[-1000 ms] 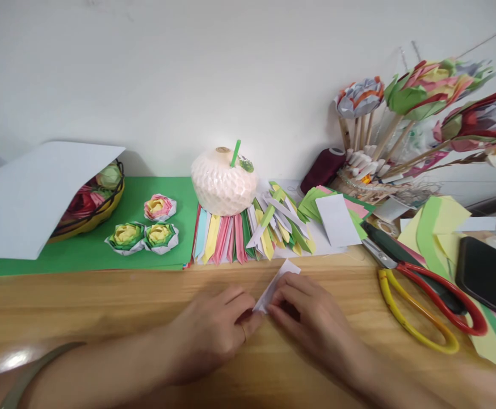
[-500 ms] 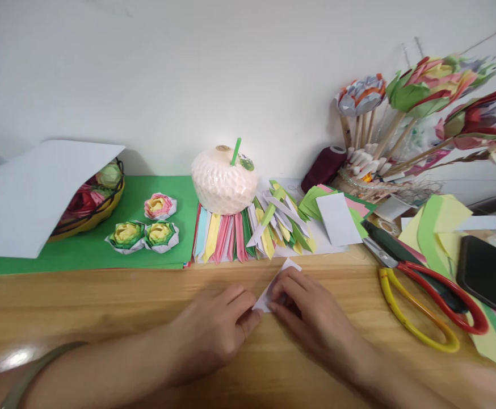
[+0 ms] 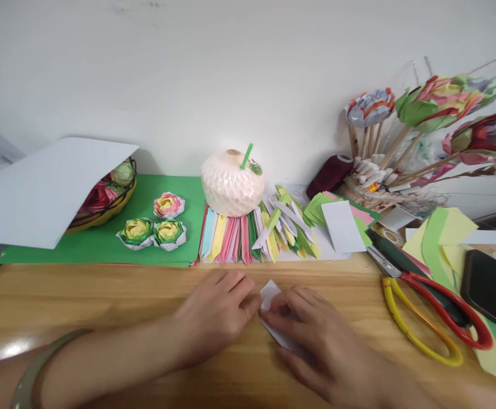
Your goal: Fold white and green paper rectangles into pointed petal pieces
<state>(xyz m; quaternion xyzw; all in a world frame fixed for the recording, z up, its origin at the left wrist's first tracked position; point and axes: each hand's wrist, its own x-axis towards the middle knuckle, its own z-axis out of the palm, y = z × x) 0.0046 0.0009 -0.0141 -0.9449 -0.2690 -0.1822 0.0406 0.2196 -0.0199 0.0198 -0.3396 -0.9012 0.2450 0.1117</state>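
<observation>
A small piece of white paper [image 3: 269, 292], folded into a narrow strip, lies slanted on the wooden table. My right hand [image 3: 316, 332] covers its lower part, with thumb and fingers closed on it. At the strip's left edge is my left hand [image 3: 220, 315], its fingers curled in and the tips of thumb and forefinger at the paper. Part of the strip is hidden under the right hand. Beyond the hands stands a row of folded coloured paper strips [image 3: 233, 241], with a loose heap of green, white and yellow folded pieces [image 3: 290, 224] beside it.
Red-and-yellow scissors [image 3: 422, 278] and a black phone [image 3: 492, 292] lie at the right. A white textured round pot [image 3: 233, 187] stands behind the strips. Paper flowers [image 3: 169, 233] rest on green sheets [image 3: 90, 253]. White cards [image 3: 344, 227] and thread [image 3: 331, 175] are farther back.
The white paper has turned, its upper end now leaning left instead of right. My right hand has moved lower over it; the left hand stays at its left side. The view has shifted slightly.
</observation>
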